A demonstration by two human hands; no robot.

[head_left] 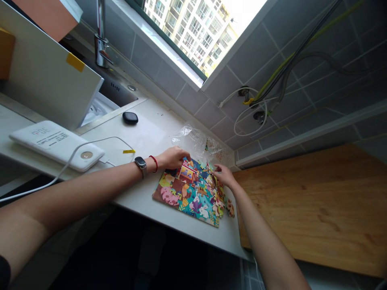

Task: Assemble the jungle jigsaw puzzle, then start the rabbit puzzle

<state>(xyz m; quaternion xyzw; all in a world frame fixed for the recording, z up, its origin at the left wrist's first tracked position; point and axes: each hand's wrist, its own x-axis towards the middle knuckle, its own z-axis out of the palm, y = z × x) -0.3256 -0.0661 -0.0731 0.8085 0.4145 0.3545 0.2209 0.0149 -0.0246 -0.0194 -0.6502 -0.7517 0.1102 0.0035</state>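
Observation:
A colourful jigsaw puzzle [184, 187] with animals and plants lies on the white countertop, its left and lower parts joined. Loose puzzle pieces [218, 201] are heaped over its right side. My left hand [175, 157], wearing a red cord and a watch on the wrist, is closed at the puzzle's upper left edge; its curled fingertips hide what they hold, if anything. Over the upper right of the loose pieces is my right hand [223, 174], thumb and forefinger a little apart, with nothing clearly gripped between them.
Behind the puzzle lies a crumpled clear plastic bag [196, 139]. A wooden board [311, 205] borders the right side. At left are a white power bank [57, 145] with a cable, a black oval case [130, 118], and a sink with a faucet [101, 48]. The counter's front edge is close.

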